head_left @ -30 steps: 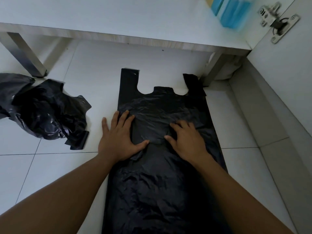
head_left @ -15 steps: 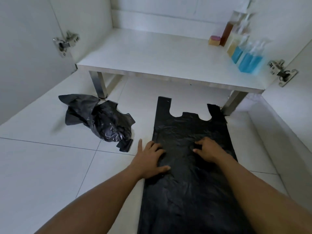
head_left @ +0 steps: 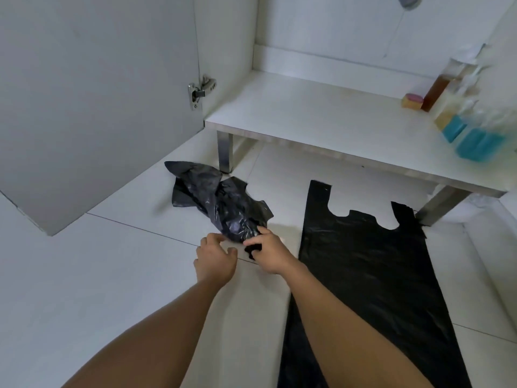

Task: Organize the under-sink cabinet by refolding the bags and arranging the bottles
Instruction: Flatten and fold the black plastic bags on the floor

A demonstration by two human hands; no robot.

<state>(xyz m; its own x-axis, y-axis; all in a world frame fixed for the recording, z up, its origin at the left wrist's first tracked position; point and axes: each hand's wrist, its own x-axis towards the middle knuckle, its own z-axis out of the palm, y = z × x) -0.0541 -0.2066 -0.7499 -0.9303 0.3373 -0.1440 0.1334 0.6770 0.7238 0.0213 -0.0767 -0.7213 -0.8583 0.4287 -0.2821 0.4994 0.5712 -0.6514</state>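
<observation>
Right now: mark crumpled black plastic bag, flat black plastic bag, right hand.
crumpled black plastic bag (head_left: 218, 204), head view, wrinkled middle.
flat black plastic bag (head_left: 363, 261), head view, smooth middle.
right hand (head_left: 270, 253), head view, back of hand.

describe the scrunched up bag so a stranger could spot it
Find the raised white cabinet floor and its left metal leg. On the tiles in front of that leg lies the crumpled black bag, with the right hand pinching its near end. Unlike the flat black bag to its right, it is bunched into a wrinkled heap.
</observation>
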